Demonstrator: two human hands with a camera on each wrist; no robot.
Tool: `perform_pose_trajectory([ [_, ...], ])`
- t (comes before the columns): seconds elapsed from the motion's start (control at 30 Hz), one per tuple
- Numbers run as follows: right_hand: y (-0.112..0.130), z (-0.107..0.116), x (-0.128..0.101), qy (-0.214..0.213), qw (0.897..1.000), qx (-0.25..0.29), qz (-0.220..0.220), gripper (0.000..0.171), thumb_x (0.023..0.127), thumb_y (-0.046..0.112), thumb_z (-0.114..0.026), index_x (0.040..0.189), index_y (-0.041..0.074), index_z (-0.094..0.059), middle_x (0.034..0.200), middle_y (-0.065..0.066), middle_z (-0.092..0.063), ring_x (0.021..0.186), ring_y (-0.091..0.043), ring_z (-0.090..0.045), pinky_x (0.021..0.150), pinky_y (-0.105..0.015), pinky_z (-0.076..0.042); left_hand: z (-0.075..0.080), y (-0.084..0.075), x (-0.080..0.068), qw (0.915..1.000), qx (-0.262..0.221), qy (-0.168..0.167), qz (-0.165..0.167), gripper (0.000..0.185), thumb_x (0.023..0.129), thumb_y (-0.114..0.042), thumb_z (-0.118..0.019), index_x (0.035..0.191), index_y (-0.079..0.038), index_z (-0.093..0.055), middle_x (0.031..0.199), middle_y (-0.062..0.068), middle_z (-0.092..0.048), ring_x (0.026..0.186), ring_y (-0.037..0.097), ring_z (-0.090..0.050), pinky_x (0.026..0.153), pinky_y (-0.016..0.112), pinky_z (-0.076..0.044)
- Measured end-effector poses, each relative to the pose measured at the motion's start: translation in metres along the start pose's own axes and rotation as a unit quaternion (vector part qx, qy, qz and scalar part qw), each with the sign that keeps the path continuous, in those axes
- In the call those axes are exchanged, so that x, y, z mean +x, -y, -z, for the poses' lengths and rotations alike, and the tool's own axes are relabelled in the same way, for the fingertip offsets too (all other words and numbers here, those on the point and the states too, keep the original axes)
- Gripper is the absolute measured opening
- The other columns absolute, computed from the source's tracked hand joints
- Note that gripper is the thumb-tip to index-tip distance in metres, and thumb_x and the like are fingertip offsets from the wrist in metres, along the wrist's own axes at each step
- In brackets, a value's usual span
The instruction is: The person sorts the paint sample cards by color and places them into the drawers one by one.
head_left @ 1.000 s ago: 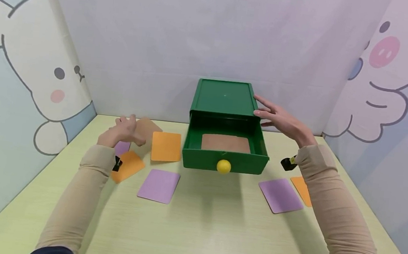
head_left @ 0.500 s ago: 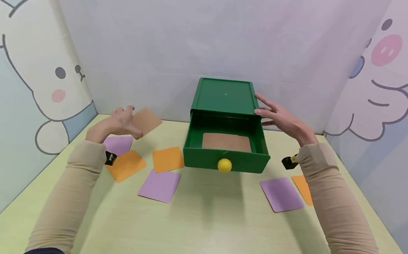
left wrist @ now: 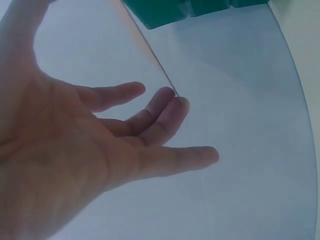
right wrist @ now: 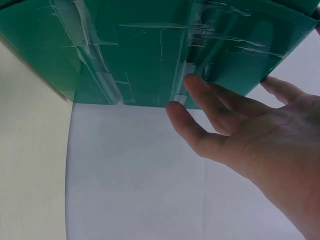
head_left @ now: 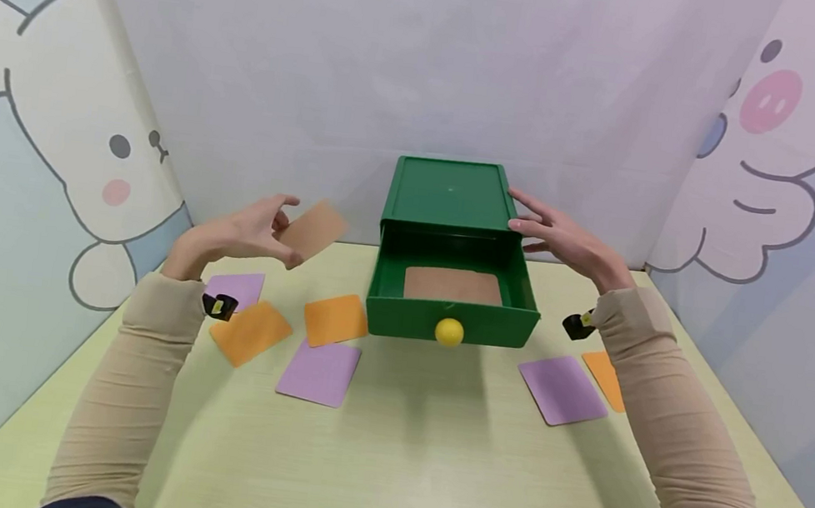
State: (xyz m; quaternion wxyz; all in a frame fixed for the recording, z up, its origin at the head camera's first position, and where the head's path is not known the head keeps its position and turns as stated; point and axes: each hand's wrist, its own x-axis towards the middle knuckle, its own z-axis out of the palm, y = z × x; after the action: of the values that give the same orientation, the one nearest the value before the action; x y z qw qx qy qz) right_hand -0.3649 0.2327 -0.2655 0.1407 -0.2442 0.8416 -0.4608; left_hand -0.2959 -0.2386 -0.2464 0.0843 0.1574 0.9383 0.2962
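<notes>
A green drawer box [head_left: 449,194] stands at the back of the table, its drawer [head_left: 449,319] pulled out, with a yellow knob [head_left: 449,332] on the front. A brown card [head_left: 453,284] lies inside the drawer. My left hand [head_left: 247,232] is raised above the table, left of the box, and pinches another brown card [head_left: 314,229] between thumb and fingertips; the left wrist view shows this card [left wrist: 150,50] edge-on against my fingers [left wrist: 167,107]. My right hand [head_left: 563,238] rests with straight fingers [right wrist: 210,107] against the right side of the box [right wrist: 150,50].
Flat on the pale table [head_left: 398,471] lie orange cards [head_left: 335,319] [head_left: 250,331] [head_left: 605,377] and purple cards [head_left: 319,371] [head_left: 562,389] [head_left: 237,288], on both sides of the drawer. Cartoon-printed walls close in the left, back and right.
My left hand has picked the brown card up off the table and carried it upward and rightward. The orange card beside it shifted slightly. My right hand has stayed on the box.
</notes>
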Motion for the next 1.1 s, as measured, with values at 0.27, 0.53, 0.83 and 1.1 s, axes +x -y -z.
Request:
perform_pose_trajectory([
  [0.27,0.0,0.002,-0.001,0.001,1.0,-0.002,-0.001,0.066,0.1,0.04,-0.048,0.154,0.042,-0.009,0.164,0.002,-0.003,0.149,-0.032,-0.02,0.112,-0.059,-0.032,0.005,-0.036,-0.003,0.9986,0.012,0.012,-0.05,0.095,0.076,-0.024,-0.077,0.151,-0.009,-0.02,0.124,0.016,-0.049,0.115,0.028,-0.046,0.105,0.049,-0.037],
  [0.53,0.0,0.004,-0.003,0.003,1.0,0.004,0.001,0.068,0.099,0.04,-0.049,0.154,0.04,-0.009,0.164,0.003,-0.002,0.15,-0.031,-0.017,0.112,-0.06,-0.031,0.001,-0.071,0.005,0.9936,0.048,0.028,-0.098,0.095,0.076,-0.025,-0.077,0.152,-0.011,-0.021,0.126,0.012,-0.05,0.118,0.024,-0.047,0.108,0.049,-0.037],
  [0.83,0.001,0.004,-0.004,0.0,1.0,0.002,-0.005,0.069,0.099,0.041,-0.049,0.154,0.04,-0.008,0.164,0.001,-0.002,0.15,-0.032,-0.016,0.112,-0.061,-0.03,-0.014,-0.105,0.018,0.9821,0.091,0.061,-0.153,0.097,0.073,-0.033,-0.075,0.151,-0.008,-0.024,0.132,0.011,-0.049,0.123,0.022,-0.045,0.108,0.045,-0.039],
  [1.1,0.002,0.003,-0.003,-0.001,1.0,-0.005,-0.004,0.069,0.099,0.042,-0.049,0.154,0.04,-0.008,0.164,0.002,-0.001,0.15,-0.032,-0.016,0.112,-0.06,-0.031,-0.023,-0.124,0.027,0.9733,0.106,0.082,-0.186,0.095,0.072,-0.037,-0.073,0.149,-0.004,-0.026,0.131,0.014,-0.048,0.12,0.024,-0.045,0.104,0.043,-0.041],
])
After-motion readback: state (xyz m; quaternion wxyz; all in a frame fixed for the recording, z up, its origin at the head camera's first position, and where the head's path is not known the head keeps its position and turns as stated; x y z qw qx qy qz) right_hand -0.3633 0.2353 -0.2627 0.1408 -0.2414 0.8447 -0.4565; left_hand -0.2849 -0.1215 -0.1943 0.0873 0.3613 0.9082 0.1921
